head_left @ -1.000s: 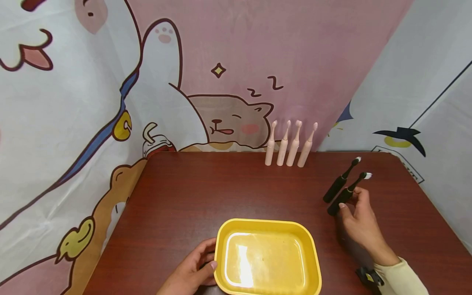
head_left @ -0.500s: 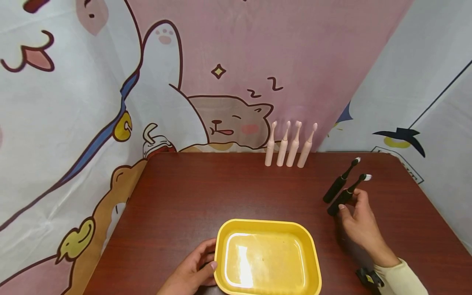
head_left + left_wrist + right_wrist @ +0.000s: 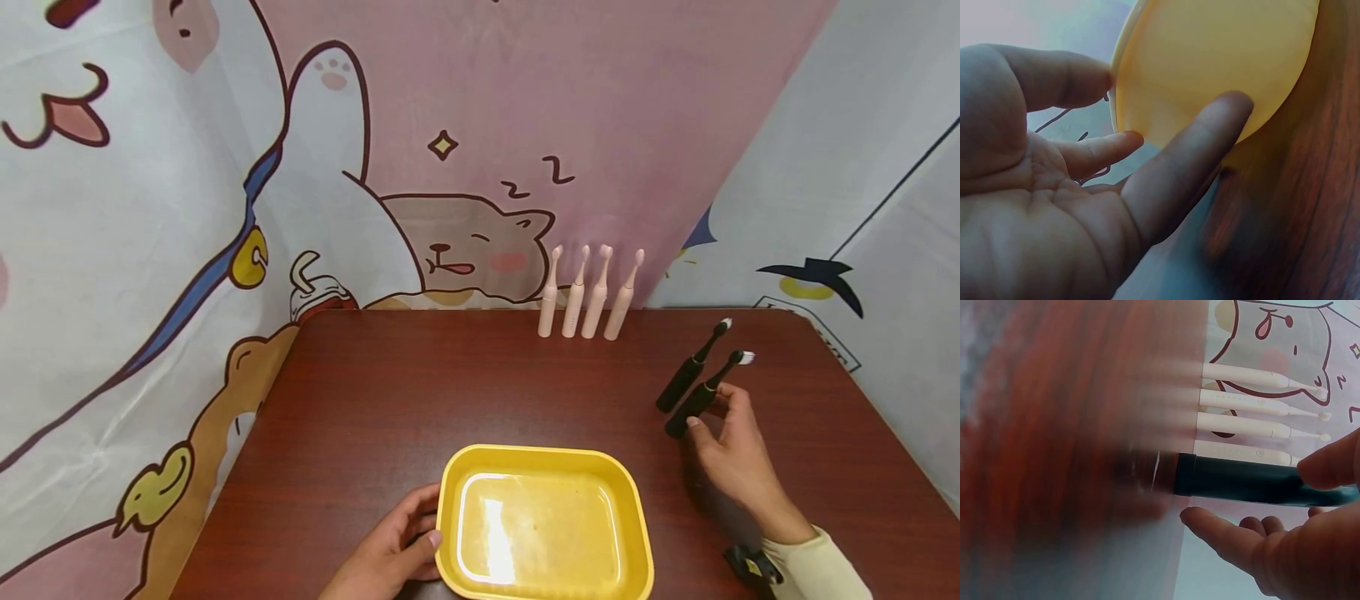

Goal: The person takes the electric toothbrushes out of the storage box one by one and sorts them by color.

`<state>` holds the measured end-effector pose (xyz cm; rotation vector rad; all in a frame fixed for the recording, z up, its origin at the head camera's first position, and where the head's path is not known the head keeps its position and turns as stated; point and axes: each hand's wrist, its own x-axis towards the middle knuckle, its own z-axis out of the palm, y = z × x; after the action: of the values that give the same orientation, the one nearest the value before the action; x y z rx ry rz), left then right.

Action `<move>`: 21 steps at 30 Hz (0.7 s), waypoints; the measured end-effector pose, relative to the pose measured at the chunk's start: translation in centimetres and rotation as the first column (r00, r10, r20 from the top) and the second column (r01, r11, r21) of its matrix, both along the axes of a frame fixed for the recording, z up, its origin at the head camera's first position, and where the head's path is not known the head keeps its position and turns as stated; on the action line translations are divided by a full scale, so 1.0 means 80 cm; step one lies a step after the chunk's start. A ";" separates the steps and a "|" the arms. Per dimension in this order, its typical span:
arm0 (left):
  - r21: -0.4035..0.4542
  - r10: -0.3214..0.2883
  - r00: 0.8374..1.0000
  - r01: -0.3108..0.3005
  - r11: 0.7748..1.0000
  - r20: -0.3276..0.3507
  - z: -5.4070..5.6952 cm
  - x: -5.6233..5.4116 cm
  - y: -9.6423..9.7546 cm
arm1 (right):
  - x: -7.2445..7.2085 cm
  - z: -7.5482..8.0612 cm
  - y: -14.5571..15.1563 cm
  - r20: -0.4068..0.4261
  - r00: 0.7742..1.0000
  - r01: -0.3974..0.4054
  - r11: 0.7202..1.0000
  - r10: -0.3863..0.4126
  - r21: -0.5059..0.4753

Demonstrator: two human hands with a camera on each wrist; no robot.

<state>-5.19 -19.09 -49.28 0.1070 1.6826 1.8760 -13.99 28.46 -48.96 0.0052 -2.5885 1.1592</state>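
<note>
A yellow plastic tub (image 3: 536, 454) stands at the front of the table with nothing in it. My left hand (image 3: 393, 542) rests on its left side; in the left wrist view the thumb (image 3: 1210, 125) lies against the outer wall, fingers fairly straight. To the right, my right hand (image 3: 738, 458) pinches a black electric toothbrush (image 3: 693, 408) by its handle between thumb and fingers. That toothbrush is upright with its white bristles at the top. Just left of it stands a second black electric toothbrush (image 3: 681, 383).
Several pale pink electric toothbrushes (image 3: 594, 312) stand in a row at the back of the dark red wooden table (image 3: 397, 375). Behind the table hangs a cartoon-printed cloth (image 3: 600, 100). A small black object (image 3: 750, 567) shows beside the right sleeve (image 3: 813, 567).
</note>
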 end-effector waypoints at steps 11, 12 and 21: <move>-0.036 -0.001 0.999 -0.001 0.999 -0.051 0.001 0.001 0.001 | 0.019 0.009 -0.004 0.106 0.993 0.053 0.998 -0.049 -0.038; -0.043 0.000 0.998 -0.002 0.999 -0.061 0.001 0.001 0.001 | 0.021 0.010 -0.006 0.101 0.993 0.065 0.997 -0.060 -0.040; -0.146 0.015 0.993 -0.032 0.989 -0.119 0.016 0.003 -0.002 | 0.050 0.041 -0.033 0.014 0.949 0.315 0.944 -0.315 -0.093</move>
<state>-4.97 -19.27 -47.97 0.1412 1.9045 1.7860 -9.99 25.81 -45.69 -0.4145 -2.4138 1.1554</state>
